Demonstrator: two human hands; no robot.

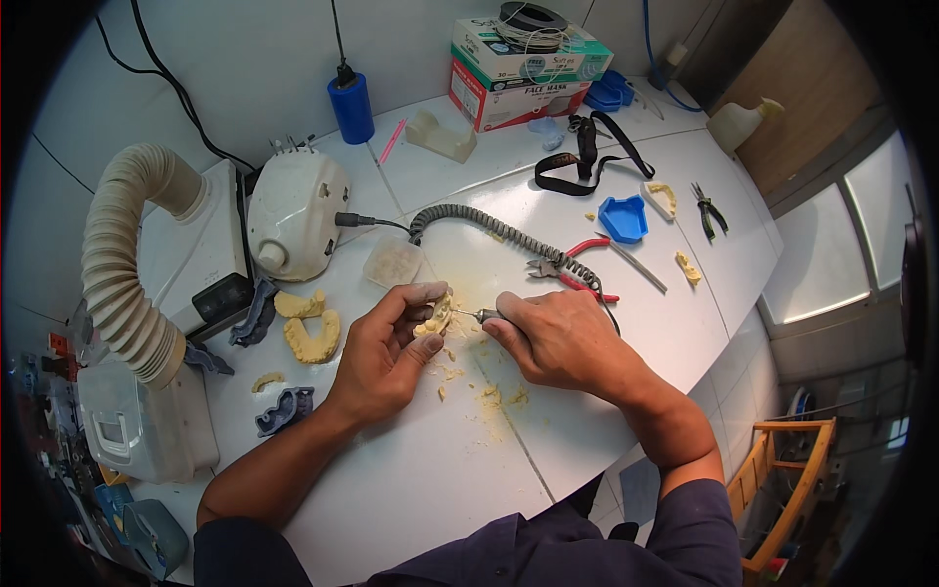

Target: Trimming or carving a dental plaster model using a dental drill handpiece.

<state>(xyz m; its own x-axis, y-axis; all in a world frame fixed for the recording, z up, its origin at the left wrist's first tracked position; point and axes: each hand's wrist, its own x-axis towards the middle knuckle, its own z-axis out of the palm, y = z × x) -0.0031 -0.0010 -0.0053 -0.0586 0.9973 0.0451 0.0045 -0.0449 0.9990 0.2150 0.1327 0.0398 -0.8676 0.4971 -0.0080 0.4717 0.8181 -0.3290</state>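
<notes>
My left hand (386,357) is closed round a small yellow plaster dental model (436,315), thumb below and fingers above it. Opposite it, my right hand (553,338) grips a dental handpiece (486,315) like a pen, its thin metal bur reaching to the model's right side. Whether the tip touches or stands just off the plaster, I cannot tell. A grey coiled cord (499,227) runs from a white control unit (298,215) toward my right hand. Yellow chips and dust (492,396) lie on the white tabletop below the model.
Yellow dental casts (313,338) and dark grey impressions (286,409) lie left of my left hand. Red-handled cutters (562,276), a blue mould (623,219) and green-black pliers (709,212) lie beyond my right hand. A ribbed suction hose (112,264) arches at the left; mask boxes (509,98) stand behind.
</notes>
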